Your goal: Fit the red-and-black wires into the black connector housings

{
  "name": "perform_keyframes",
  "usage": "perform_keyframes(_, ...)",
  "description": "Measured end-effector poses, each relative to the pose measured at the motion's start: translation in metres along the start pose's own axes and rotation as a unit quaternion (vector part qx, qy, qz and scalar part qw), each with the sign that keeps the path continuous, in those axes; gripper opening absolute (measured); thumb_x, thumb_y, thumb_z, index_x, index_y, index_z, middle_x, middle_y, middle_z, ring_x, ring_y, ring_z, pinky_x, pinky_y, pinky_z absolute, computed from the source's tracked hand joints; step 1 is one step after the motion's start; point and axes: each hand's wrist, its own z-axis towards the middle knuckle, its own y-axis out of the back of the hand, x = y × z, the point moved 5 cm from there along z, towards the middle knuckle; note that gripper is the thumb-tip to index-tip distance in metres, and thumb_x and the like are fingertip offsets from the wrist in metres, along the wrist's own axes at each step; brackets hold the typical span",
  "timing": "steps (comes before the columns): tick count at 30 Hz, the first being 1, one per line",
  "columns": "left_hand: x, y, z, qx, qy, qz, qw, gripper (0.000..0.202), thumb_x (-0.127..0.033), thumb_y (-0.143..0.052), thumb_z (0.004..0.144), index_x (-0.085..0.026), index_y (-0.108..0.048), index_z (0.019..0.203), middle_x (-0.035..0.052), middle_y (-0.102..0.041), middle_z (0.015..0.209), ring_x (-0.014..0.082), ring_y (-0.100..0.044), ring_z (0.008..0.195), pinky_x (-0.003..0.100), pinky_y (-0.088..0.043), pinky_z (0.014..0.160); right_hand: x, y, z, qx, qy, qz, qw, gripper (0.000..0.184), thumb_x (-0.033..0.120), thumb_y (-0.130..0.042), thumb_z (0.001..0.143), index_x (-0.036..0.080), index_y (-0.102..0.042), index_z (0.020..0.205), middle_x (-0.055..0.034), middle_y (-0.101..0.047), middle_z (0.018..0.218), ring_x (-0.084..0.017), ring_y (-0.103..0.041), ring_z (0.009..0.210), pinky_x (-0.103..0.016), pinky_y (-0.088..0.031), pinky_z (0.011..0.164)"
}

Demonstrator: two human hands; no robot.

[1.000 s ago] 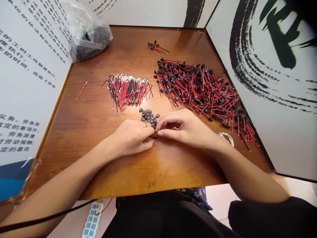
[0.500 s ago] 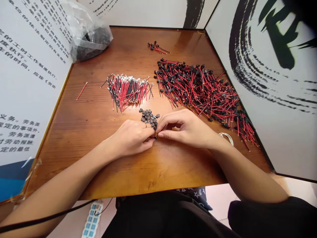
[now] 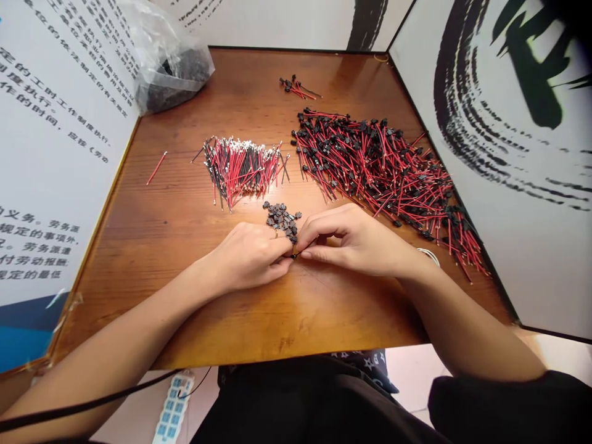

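Near the table's front, my left hand (image 3: 252,256) is closed, thumb and forefinger pinching a small black connector housing (image 3: 295,256), mostly hidden by the fingertips. My right hand (image 3: 349,240) pinches a thin dark wire (image 3: 307,248) between thumb and fingers, its end at the housing. Whether the wire sits inside the housing, I cannot tell. Just beyond the fingertips lies a small heap of loose black connector housings (image 3: 281,217). Farther back is a bundle of short red and black wires (image 3: 245,169) with pale metal terminals at their far ends.
A large pile of red and black wires with black connectors (image 3: 374,163) spreads along the right partition (image 3: 499,185). A few more wired connectors (image 3: 300,89) lie at the back. A clear plastic bag (image 3: 173,77) of dark pieces stands back left. One red wire (image 3: 157,168) lies alone.
The whole view has shifted slightly. My right fingertips have changed their pinch a little, and more of the dark wire shows between the hands. The piles look unchanged.
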Motion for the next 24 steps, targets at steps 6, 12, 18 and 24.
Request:
perform_keyframes(6, -0.0007, 0.0005, -0.0002, 0.002, -0.002, 0.004, 1.000, 0.024, -0.024, -0.051, 0.088, -0.016, -0.064, 0.069, 0.0029, -0.064, 0.063, 0.0153, -0.058, 0.056, 0.028, -0.038, 0.051, 0.0005, -0.0002, -0.0003, -0.001, 0.004, -0.001, 1.000, 0.009, 0.015, -0.061, 0.086, 0.016, -0.068, 0.082, -0.0038, -0.072, 0.081, -0.014, -0.063, 0.074, -0.027, -0.049, 0.072)
perform_keyframes(12, -0.0008, 0.0014, 0.0003, -0.002, -0.007, 0.010, 1.000, 0.024, -0.023, -0.051, 0.088, -0.016, -0.063, 0.068, 0.0026, -0.063, 0.061, 0.0143, -0.056, 0.055, 0.027, -0.036, 0.050, 0.0007, -0.0034, 0.0005, 0.010, 0.007, -0.006, 1.000, 0.009, 0.014, -0.060, 0.087, 0.016, -0.067, 0.081, -0.0037, -0.071, 0.080, -0.014, -0.063, 0.073, -0.027, -0.048, 0.071)
perform_keyframes(18, -0.0007, 0.0010, 0.0000, -0.016, -0.010, 0.009, 1.000, 0.023, -0.022, -0.052, 0.087, -0.016, -0.063, 0.068, 0.0026, -0.062, 0.061, 0.0152, -0.057, 0.054, 0.028, -0.036, 0.050, 0.0000, -0.0070, 0.0012, 0.004, 0.021, -0.055, 0.998, 0.011, 0.012, -0.059, 0.088, 0.016, -0.065, 0.080, -0.0024, -0.068, 0.077, -0.013, -0.060, 0.069, -0.025, -0.044, 0.069)
perform_keyframes(24, 0.0000, 0.0003, -0.0004, -0.020, -0.007, -0.008, 1.000, 0.024, -0.022, -0.052, 0.086, -0.017, -0.059, 0.064, 0.0020, -0.060, 0.059, 0.0148, -0.055, 0.053, 0.028, -0.037, 0.051, -0.0001, -0.0088, 0.0012, -0.002, 0.047, -0.085, 0.995, 0.011, 0.009, -0.057, 0.087, 0.014, -0.064, 0.079, -0.0030, -0.065, 0.074, -0.013, -0.057, 0.066, -0.025, -0.041, 0.065)
